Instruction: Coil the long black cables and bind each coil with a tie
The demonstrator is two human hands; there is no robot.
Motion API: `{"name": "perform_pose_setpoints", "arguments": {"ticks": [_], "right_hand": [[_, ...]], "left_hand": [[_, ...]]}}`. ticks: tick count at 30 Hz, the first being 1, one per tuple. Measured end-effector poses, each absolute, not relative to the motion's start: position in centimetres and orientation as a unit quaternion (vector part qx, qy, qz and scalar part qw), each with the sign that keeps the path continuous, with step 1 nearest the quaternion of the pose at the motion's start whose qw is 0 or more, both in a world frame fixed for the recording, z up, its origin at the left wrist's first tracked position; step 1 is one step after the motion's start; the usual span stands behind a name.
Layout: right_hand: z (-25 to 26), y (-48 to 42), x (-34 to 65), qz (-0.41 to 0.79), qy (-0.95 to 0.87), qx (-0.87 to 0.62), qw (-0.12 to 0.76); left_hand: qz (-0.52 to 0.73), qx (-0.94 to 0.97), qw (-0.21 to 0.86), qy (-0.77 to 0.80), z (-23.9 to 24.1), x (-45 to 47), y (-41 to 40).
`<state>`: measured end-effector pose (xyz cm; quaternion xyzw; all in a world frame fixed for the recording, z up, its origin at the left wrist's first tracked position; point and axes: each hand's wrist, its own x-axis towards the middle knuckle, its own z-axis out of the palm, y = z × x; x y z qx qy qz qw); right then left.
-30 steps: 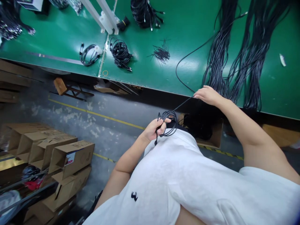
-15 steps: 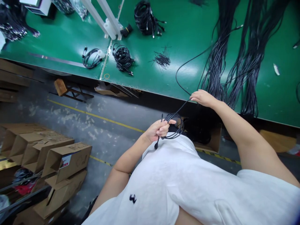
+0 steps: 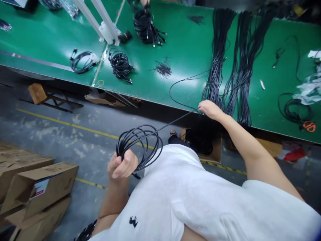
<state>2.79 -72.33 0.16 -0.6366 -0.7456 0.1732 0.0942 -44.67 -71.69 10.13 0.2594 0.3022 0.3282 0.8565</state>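
Observation:
My left hand (image 3: 123, 164) is closed around several loops of a coiled black cable (image 3: 122, 142), held over the floor in front of my white shirt. A short cable end sticks out below the fist. From the coil one strand runs straight up to my right hand (image 3: 210, 108), which pinches it at the front edge of the green table (image 3: 185, 60). Beyond these fingers the slack bends in a wide curve on the tabletop towards a long bundle of black cables (image 3: 215, 70). My right fingertips are partly hidden.
A second cable bundle (image 3: 242, 70) lies alongside. Coiled cables (image 3: 120, 63), a pile of black ties (image 3: 163, 68) and orange-handled scissors (image 3: 309, 126) lie on the table. Another person's hand (image 3: 144, 2) is at a cable coil (image 3: 144, 26). Cardboard boxes (image 3: 52, 184) stand on the floor.
My left hand has moved left, away from the table, and the coil in it has become larger. My right hand stays at the table edge with the strand. The view has shifted right.

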Motion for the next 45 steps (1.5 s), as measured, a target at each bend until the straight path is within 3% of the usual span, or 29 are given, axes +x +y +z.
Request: {"name": "perform_pose_setpoints", "arguments": {"ticks": [2, 7, 9, 12, 17, 21, 23, 27, 32, 35, 38, 42, 45], "right_hand": [[0.6, -71.4, 3.6, 0.136, -0.700, -0.691, 0.116], [7.8, -71.8, 1.1, 0.015, -0.635, -0.668, 0.388], [10.5, -72.1, -0.3, 0.023, -0.655, -0.633, 0.411], [12.6, -72.4, -1.0, 0.078, -0.696, -0.632, 0.331], [13.3, -73.4, -2.3, -0.016, -0.686, -0.690, 0.230], [13.0, -74.2, -8.5, 0.281, -0.885, -0.364, 0.071], [13.2, -73.9, -11.9, 0.368, -0.890, -0.257, 0.076], [13.4, -71.9, -15.0, 0.374, -0.871, -0.289, 0.133], [11.6, -69.2, -14.5, 0.414, -0.840, -0.317, 0.153], [7.2, -67.1, -11.2, 0.418, -0.788, -0.404, 0.203], [0.7, -66.4, -5.2, 0.325, -0.710, -0.575, 0.243], [-5.6, -69.6, 0.0, 0.263, -0.720, -0.631, 0.119], [-5.2, -73.4, -2.4, 0.245, -0.779, -0.577, 0.017]], "left_hand": [[0.327, 0.255, 0.858, 0.302, 11.0, -44.1, -72.2], [0.377, 0.231, 0.842, 0.308, 13.0, -41.7, -71.8], [0.377, 0.196, 0.843, 0.330, 13.1, -41.3, -71.6], [0.415, 0.129, 0.827, 0.356, 13.0, -41.7, -71.3], [0.576, 0.029, 0.763, 0.292, 12.4, -44.0, -70.2], [0.457, 0.132, 0.775, 0.416, 10.1, -43.8, -69.9], [0.367, 0.224, 0.789, 0.439, 8.7, -42.7, -70.7], [0.209, 0.384, 0.810, 0.390, 7.2, -40.5, -73.0], [0.163, 0.351, 0.875, 0.292, 7.1, -39.1, -74.2], [0.212, 0.250, 0.900, 0.287, 7.6, -39.5, -73.9], [0.324, 0.199, 0.867, 0.321, 8.8, -41.3, -73.1], [0.503, 0.143, 0.759, 0.388, 10.7, -44.4, -71.7], [0.552, 0.119, 0.730, 0.385, 10.8, -45.6, -70.6]]}}
